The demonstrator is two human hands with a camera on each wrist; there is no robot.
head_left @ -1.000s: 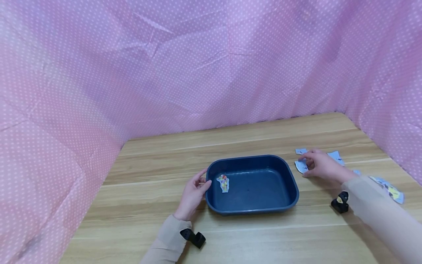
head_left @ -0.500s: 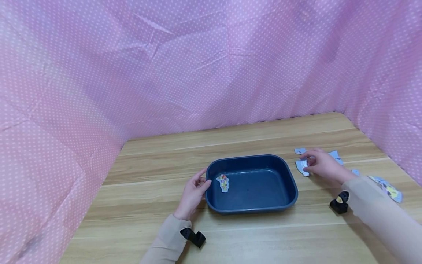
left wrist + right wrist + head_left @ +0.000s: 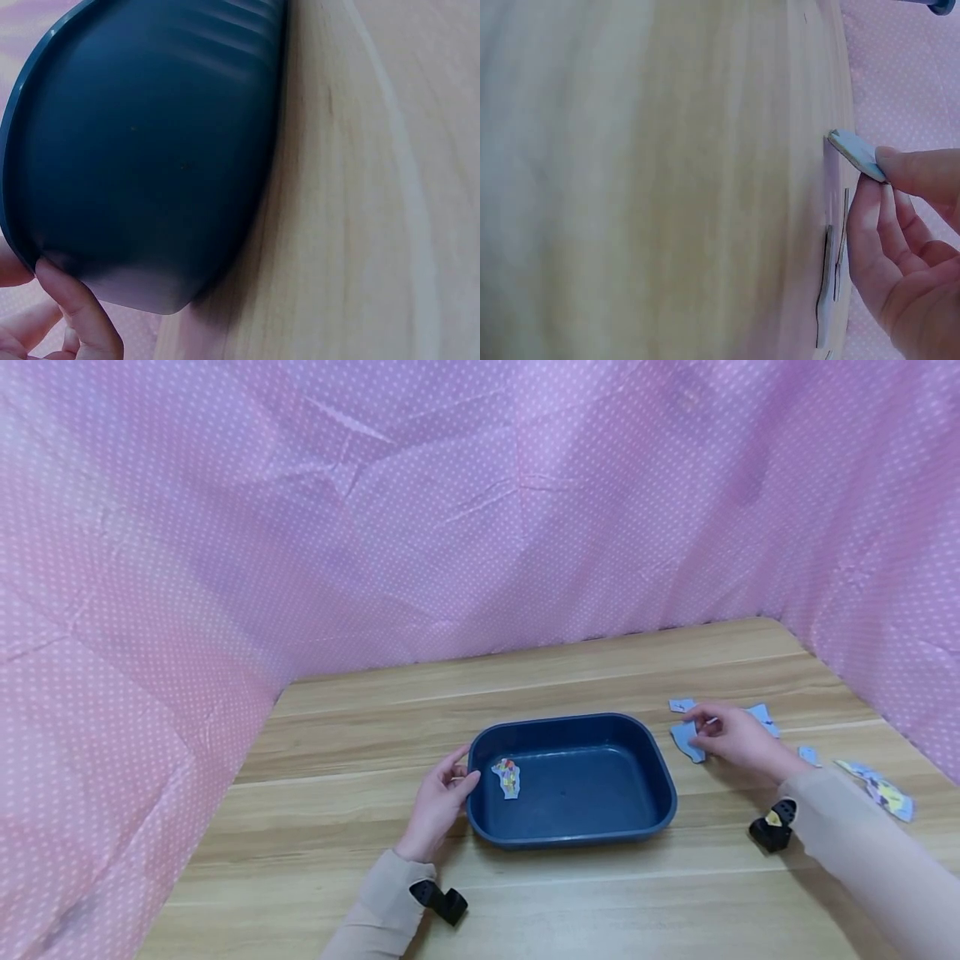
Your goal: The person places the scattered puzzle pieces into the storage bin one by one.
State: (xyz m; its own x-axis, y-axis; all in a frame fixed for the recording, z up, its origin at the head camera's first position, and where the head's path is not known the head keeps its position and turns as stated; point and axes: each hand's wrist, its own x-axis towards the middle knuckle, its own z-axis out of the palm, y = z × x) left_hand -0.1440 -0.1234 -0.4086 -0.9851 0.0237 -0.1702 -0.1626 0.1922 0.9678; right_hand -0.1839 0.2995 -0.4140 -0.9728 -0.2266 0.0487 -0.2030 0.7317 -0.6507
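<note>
Your right hand (image 3: 741, 743) pinched a blue puzzle piece (image 3: 685, 742) toward two o'clock from the navy tray (image 3: 585, 793); your left hand (image 3: 438, 800) gripped its nine-o'clock end.

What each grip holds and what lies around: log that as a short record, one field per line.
Surface: light-brown wood-grain table
Left grip: holds the left end of a dark blue, rounded-rectangular plastic tray, thumb over the rim
Right grip: pinches a flat, irregular light-blue piece, right of the tray
Held piece touching table: cannot tell
Tray contents: one flat multicoloured piece, near the left end
Beyond held piece: small pale-blue flat piece
Beside right beige fabric sleeve: yellow-and-blue patterned flat cut-outs, count unclear
Backdrop: pink polka-dotted fabric
</note>
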